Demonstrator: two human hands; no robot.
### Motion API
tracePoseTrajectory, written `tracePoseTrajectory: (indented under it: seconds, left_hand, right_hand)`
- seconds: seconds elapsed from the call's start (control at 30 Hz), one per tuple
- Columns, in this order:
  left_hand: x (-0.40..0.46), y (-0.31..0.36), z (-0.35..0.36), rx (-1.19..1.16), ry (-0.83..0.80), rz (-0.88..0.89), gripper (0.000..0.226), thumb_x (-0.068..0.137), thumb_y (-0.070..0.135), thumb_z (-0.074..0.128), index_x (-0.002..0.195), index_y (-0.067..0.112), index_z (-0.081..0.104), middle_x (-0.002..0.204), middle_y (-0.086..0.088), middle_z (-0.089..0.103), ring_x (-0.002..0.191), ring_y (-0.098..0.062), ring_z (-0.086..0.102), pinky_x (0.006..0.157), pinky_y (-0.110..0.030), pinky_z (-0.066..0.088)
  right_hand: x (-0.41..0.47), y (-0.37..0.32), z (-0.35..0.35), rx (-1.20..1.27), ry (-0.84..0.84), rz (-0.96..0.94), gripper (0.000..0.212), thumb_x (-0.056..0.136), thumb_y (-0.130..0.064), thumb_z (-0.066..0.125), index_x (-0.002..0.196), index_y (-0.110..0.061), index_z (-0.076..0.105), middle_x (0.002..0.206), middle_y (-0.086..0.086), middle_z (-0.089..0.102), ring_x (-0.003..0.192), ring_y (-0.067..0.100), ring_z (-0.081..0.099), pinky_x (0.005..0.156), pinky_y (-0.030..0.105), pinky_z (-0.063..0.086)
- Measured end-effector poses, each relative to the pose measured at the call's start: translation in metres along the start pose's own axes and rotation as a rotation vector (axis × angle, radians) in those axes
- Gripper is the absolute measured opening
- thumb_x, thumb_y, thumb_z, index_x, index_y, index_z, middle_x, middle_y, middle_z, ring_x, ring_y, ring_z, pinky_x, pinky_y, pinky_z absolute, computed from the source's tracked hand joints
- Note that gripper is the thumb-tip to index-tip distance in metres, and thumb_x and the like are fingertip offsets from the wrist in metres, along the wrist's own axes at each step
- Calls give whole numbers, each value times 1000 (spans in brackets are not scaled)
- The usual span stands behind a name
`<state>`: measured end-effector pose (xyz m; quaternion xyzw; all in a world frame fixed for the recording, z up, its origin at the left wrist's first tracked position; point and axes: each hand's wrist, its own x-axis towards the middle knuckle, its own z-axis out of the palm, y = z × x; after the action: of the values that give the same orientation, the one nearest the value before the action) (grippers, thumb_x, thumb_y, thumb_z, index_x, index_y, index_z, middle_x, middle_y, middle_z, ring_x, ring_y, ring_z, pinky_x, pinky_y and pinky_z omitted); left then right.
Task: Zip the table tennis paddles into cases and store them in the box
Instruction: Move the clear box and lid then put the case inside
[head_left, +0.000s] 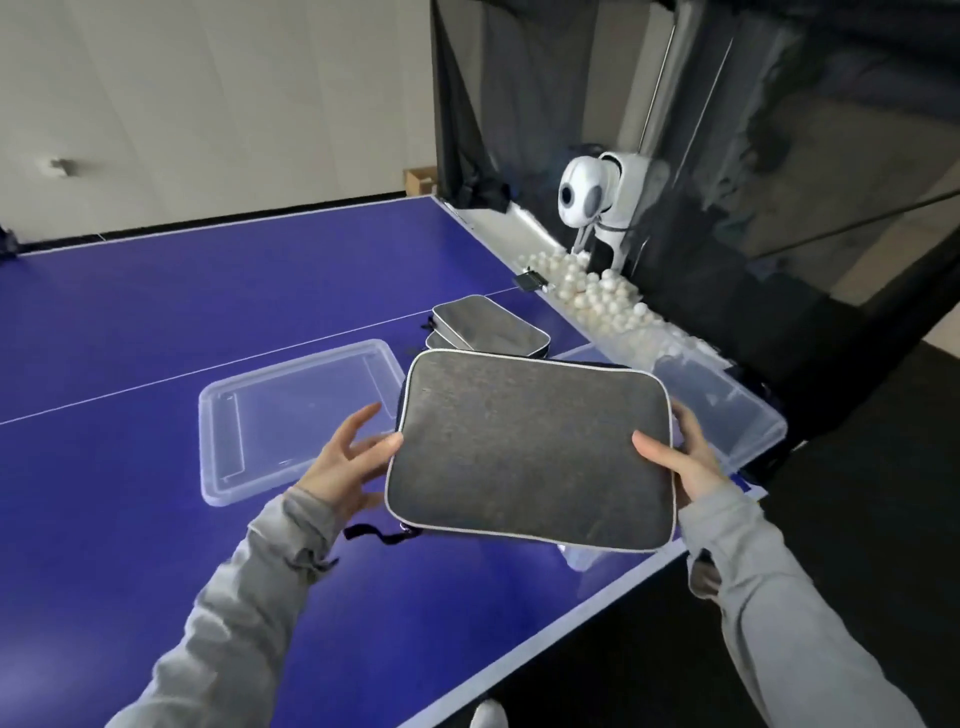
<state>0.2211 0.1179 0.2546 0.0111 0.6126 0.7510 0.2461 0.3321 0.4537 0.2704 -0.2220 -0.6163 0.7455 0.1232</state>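
I hold a grey paddle case (530, 447) with white piping above the blue table, flat side up. My left hand (348, 462) touches its left edge with the thumb on top and the fingers spread. My right hand (685, 457) grips its right edge, thumb on top. A black strap hangs from the case's lower left corner. Behind it lie two more grey cases (488, 325), stacked. The clear plastic box (727, 410) stands at the table's right edge, partly hidden by the held case. No paddle shows.
The box's clear lid (296, 415) lies on the blue table (156, 322) to the left. A white ball-feeding machine (602, 197) and several white balls (587, 291) sit in a dark net at the back right. The table's edge runs diagonally under my right arm.
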Motion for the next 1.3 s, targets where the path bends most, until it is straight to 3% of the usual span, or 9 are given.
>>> tracePoseTrajectory:
  seconds: [0.2, 0.33, 0.47, 0.6, 0.8, 0.9, 1.0, 1.13, 1.3]
  left_hand:
    - [67, -6, 54, 13, 85, 14, 68, 74, -3, 74, 128, 25, 45, 107, -4, 65, 74, -10, 69, 52, -27, 54]
    - [99, -9, 76, 9, 123, 22, 90, 48, 12, 88, 127, 25, 47, 114, -6, 62, 98, -24, 63, 74, -36, 54]
    - [112, -18, 102, 11, 177, -3, 90, 49, 18, 84, 130, 23, 46, 115, -8, 63, 100, -25, 62, 69, -34, 51]
    - [121, -31, 130, -28, 236, -3, 80, 61, 8, 86, 129, 23, 46, 115, -11, 63, 95, -23, 61, 71, -34, 49]
    - [130, -57, 184, -77, 380, -15, 68, 70, -3, 76, 125, 22, 45, 92, -7, 65, 81, -21, 62, 83, -43, 50]
    - [130, -72, 213, -110, 483, -36, 69, 71, -5, 75, 128, 20, 44, 101, -11, 65, 86, -25, 62, 88, -44, 50]
    - [134, -85, 237, -124, 559, -68, 69, 71, -4, 75, 127, 22, 44, 104, -6, 61, 87, -19, 61, 85, -37, 48]
    - [138, -100, 256, -135, 640, -125, 67, 74, -5, 73, 128, 23, 44, 105, -3, 59, 99, -27, 58, 88, -37, 47]
    - [149, -116, 272, -104, 758, -198, 71, 75, -6, 71, 136, 13, 41, 118, -19, 61, 92, -25, 58, 78, -29, 44]
  right_hand:
    - [70, -17, -23, -143, -33, -14, 56, 77, -5, 68, 121, -29, 45, 97, -1, 64, 78, 13, 66, 67, 25, 52]
    - [114, -30, -43, -208, -57, 9, 51, 74, -11, 72, 109, -41, 50, 93, -4, 67, 80, 12, 68, 71, 26, 54]
    - [146, -41, -65, -241, -112, -3, 45, 75, -8, 70, 103, -40, 55, 111, -1, 63, 100, 17, 60, 87, 31, 51]
    - [174, -54, -91, -250, -206, 28, 56, 62, -13, 70, 112, -32, 54, 100, -17, 67, 95, 0, 61, 74, 15, 54]
    - [231, -51, -126, -316, -319, 65, 49, 79, 3, 62, 114, -30, 53, 108, -10, 62, 95, -1, 60, 73, 12, 51]
    - [259, -42, -140, -351, -408, 96, 51, 77, 2, 65, 115, -30, 53, 116, -1, 59, 103, 9, 58, 83, 20, 50]
    - [283, -32, -154, -365, -493, 118, 51, 74, -1, 67, 112, -32, 55, 116, -2, 61, 100, 8, 60, 80, 17, 52]
    - [300, -11, -168, -362, -533, 168, 53, 70, -3, 70, 112, -31, 53, 112, -6, 61, 98, 6, 60, 78, 14, 52]
    - [310, 23, -170, -435, -557, 234, 52, 77, -6, 71, 119, -30, 51, 118, 1, 60, 109, 17, 57, 86, 25, 45]
